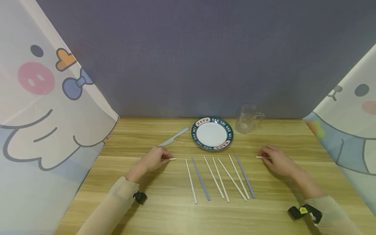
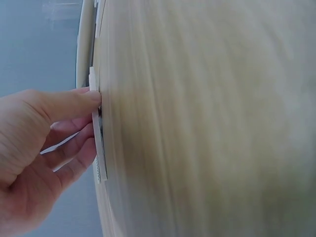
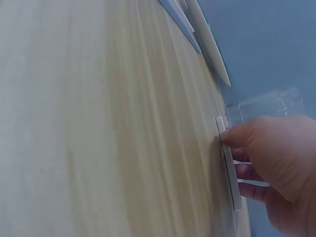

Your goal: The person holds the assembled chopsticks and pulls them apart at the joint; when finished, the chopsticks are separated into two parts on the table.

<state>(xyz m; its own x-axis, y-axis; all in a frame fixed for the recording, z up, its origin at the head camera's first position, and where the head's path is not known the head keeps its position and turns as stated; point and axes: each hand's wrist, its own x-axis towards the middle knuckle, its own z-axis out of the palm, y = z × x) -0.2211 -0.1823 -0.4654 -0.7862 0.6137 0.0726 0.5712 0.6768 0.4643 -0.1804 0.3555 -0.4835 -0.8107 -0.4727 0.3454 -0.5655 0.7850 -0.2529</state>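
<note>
At the left, my left hand (image 1: 154,158) pinches a thin white stick (image 2: 101,158) between thumb and fingers, just over the tabletop. On the other side my right hand (image 1: 275,160) pinches another thin white stick (image 3: 232,180) the same way. Between the hands lies a loose row of slim sticks, slanted and spaced apart. Most are white, such as the leftmost white stick (image 1: 191,181). A blue stick (image 1: 201,179) lies second from the left, and another blue stick (image 1: 245,175) ends the row at the right. Whether the sticks are hollow is too small to tell.
Behind the row stands a white plate (image 1: 212,133) with a dark green lettered rim. A pale knife (image 1: 174,136) lies left of it, beyond my left hand. A clear handled mug (image 1: 246,119) stands right of the plate. A grey panel (image 1: 205,58) closes the table's back.
</note>
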